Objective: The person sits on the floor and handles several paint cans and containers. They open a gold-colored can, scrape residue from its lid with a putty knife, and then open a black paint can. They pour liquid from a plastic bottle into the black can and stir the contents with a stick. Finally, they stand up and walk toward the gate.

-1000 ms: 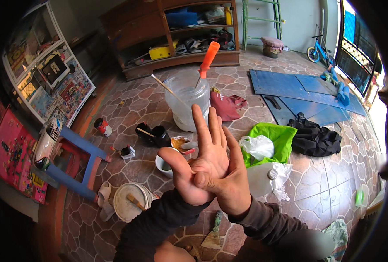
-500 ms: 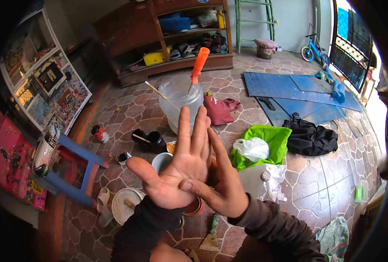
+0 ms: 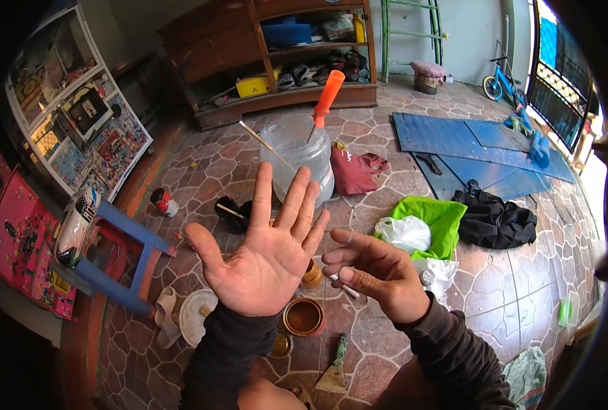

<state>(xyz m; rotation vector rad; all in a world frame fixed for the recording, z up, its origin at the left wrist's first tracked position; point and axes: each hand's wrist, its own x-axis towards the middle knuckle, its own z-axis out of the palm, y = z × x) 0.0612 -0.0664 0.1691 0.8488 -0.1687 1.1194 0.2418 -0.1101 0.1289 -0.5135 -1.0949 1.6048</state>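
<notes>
My left hand [image 3: 256, 253] is raised in the middle with its palm facing me and its fingers spread, holding nothing. Just to its right hovers my right hand [image 3: 379, 270], fingers loosely bent and apart from the thumb, not touching the left. Below and between the hands a tin of brown liquid [image 3: 303, 316] stands on the floor. A smaller tin [image 3: 281, 346] sits beside it. A thin white stick [image 3: 348, 288] shows under the right fingers; whether it lies on the floor I cannot tell. Nearer to me lies a scraper [image 3: 335, 372] with a green handle.
Ahead stands a clear plastic tub [image 3: 291, 147] with an orange-handled tool [image 3: 328, 99] and a wooden stick in it. A green bag [image 3: 434, 222] and black cloth [image 3: 495, 219] lie right. At left are a blue stool [image 3: 134, 273] and a white lid [image 3: 196, 320].
The hands were together, right fingers touching the left palm. Now they are apart: the right hand has moved right, and the left fingers have spread wider.
</notes>
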